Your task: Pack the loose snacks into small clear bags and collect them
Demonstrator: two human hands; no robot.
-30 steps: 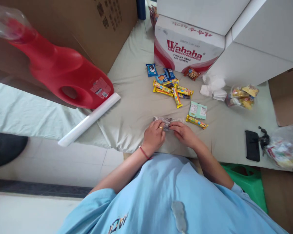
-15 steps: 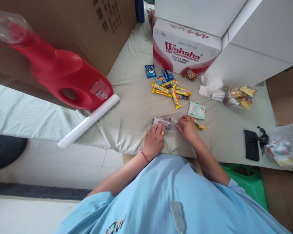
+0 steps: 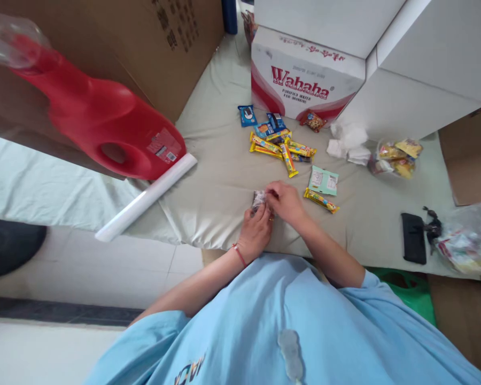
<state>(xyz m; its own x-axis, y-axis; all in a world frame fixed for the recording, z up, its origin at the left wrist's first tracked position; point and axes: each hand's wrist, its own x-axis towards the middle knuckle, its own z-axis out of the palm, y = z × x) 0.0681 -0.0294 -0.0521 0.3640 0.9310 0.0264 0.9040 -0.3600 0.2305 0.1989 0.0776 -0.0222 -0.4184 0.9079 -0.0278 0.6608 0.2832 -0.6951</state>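
Note:
A small dark packet (image 3: 258, 200) with crinkled clear plastic over it lies on the cloth-covered table in front of me. My left hand (image 3: 257, 229) holds it down from the near side, fingers resting on its top. From the right, my right hand (image 3: 285, 200) reaches over the packet's right end, fingers bent in a pinch at the clear plastic; the fingertips are partly hidden. Right of this hand are a yellow snack stick (image 3: 321, 201) and a pale green packet (image 3: 323, 181). Several yellow snack sticks (image 3: 289, 159) lie in a pile farther back.
Blue packets (image 3: 247, 115) and a brown packet (image 3: 313, 121) lie by the Wahaha box (image 3: 304, 80). A red jug (image 3: 116, 128) and a white roll (image 3: 146, 198) are left. Tissues (image 3: 349, 140), a snack tub (image 3: 396, 158), a phone (image 3: 413, 238) and a plastic bag (image 3: 468, 240) are right.
My right hand has moved left with the loose clear plastic, folding it over the packet. More of the yellow stick now shows. My left hand has stayed almost in place.

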